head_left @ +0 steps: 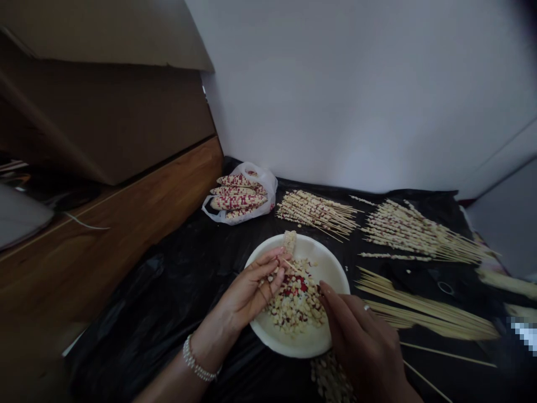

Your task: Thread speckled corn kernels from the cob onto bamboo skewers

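Observation:
My left hand (262, 282) is over the left side of a white bowl (338, 268), its fingers closed in a pinch on a thin wooden skewer (290, 265). Only a short pale length of the skewer shows past the fingertips. My right hand (363, 333) is at the bowl's right rim with thumb and fingers pressed together; whatever lies between them is hidden. Loose cream and dark red corn kernels (297, 313) fill the middle of the bowl. Behind my left fingers, a bare corncob (289, 240) leans at the far rim.
Speckled corncobs (239, 201) lie in a white plastic bag (266, 187). Two piles of kernel-threaded skewers (314, 212) (403, 229) rest on black plastic sheeting (168, 302). Bare skewers (436, 313) lie at right. A cardboard box (126, 117) stands left, a white wall (335, 95) behind.

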